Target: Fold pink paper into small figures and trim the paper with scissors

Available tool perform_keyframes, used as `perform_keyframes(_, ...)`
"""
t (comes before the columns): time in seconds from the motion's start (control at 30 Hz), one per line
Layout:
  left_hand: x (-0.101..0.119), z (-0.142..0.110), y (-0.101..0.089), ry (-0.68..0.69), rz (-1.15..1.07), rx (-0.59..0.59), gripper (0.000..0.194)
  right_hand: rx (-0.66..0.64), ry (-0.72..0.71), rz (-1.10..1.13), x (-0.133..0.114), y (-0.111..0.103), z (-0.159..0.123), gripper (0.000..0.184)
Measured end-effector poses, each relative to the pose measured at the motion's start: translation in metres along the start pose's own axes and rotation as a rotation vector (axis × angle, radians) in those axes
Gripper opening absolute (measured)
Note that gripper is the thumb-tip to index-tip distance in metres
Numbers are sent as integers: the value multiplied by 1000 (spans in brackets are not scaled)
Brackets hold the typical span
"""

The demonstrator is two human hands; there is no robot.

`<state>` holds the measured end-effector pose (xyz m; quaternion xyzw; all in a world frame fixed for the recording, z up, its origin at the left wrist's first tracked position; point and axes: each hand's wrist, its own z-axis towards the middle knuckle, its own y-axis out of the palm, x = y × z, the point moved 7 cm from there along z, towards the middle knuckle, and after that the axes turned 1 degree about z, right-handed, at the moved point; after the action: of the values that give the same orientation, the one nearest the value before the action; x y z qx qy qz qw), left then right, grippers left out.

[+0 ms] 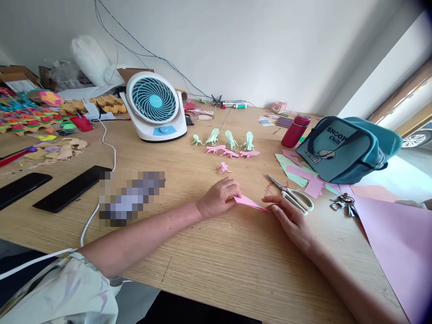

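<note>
Across the wooden desk, folded pink paper spans both hands near the scissors. The left hand pinches its broad end, the right hand its narrow tip; seemingly mid-fold, creasing calls for aligned layers.

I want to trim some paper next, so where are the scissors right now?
In the head view, the scissors lie on the table just beyond the right hand, left of the keys.

Matt pink paper; smooth wood-grain table
</note>
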<state>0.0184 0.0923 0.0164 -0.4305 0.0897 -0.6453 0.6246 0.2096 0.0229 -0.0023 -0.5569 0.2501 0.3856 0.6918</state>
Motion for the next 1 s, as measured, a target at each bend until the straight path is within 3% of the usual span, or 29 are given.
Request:
perform_keyframes(0.17, -4, -1, 1, -6, -13, -42, 20, -113, -63, -26, -12, 9, 11, 22)
perform_keyframes(0.5, 2, -1, 5, -49, 76, -149, 20, -234, -154, -33, -14, 18, 19, 14)
perform_keyframes(0.67, 3, -1, 7, -36, 106, -181, 17, -228, -214, -102, -18, 19, 15, 16)
perform_keyframes(1.0, 18, -5, 14, 73, 134, -290, 5, -126, -472, -439, -39, 24, 7, 17)
